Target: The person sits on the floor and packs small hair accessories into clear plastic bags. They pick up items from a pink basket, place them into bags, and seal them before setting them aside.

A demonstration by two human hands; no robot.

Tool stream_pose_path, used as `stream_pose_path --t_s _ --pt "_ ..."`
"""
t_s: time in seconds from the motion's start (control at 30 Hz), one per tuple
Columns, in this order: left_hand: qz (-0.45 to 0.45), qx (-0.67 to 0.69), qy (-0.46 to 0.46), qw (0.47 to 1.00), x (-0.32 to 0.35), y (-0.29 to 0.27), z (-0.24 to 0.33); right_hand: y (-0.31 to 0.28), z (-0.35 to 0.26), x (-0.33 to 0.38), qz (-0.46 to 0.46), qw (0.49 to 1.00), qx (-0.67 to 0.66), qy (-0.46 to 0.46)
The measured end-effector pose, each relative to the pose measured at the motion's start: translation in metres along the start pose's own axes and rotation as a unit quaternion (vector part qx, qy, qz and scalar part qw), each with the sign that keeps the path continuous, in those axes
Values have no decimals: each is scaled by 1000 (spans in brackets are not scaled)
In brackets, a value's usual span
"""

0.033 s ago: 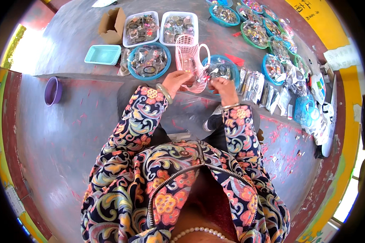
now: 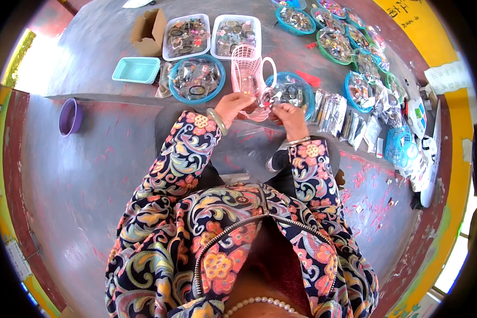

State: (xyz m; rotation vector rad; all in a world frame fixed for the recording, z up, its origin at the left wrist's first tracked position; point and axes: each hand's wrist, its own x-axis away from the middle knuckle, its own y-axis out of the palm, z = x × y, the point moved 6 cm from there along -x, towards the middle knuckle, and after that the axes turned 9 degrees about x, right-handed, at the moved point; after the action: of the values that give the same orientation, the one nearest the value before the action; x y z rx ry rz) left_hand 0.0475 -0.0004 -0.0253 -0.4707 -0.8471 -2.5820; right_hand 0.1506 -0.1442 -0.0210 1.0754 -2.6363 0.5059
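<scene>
Over the near edge of the grey table, my left hand (image 2: 235, 107) is closed, fingertips pinched, at the near end of a pink openwork plastic basket (image 2: 246, 55) with a loop handle. What it grips is too small to tell. My right hand (image 2: 292, 120) also pinches, just right of the basket. At its fingertips is a small dark item with a red bit (image 2: 267, 100), its kind unclear. Behind the hands, a blue bowl (image 2: 311, 100) of bagged small accessories stands at the right, and another blue bowl (image 2: 222, 79) at the left.
Two white trays (image 2: 213, 47) of small accessories stand at the back, beside an open cardboard box (image 2: 147, 34) and a turquoise basket (image 2: 136, 70). Bagged pens or sticks (image 2: 328, 112) and several filled bowls (image 2: 334, 46) line the right. A purple basin (image 2: 70, 117) stands at the left.
My right hand has shifted slightly left, closer to my left hand. The whole view has moved a little; the other things have stayed in place.
</scene>
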Motion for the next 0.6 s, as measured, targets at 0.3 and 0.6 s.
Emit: stream_pose_path --t_s 0.3,0.6 --pt "-57 -71 31 995 -5 -4 -3 39 -13 -3 -28 997 -3 -70" --pt "-90 -320 38 942 -10 -1 -14 37 -11 -16 -128 988 20 -90"
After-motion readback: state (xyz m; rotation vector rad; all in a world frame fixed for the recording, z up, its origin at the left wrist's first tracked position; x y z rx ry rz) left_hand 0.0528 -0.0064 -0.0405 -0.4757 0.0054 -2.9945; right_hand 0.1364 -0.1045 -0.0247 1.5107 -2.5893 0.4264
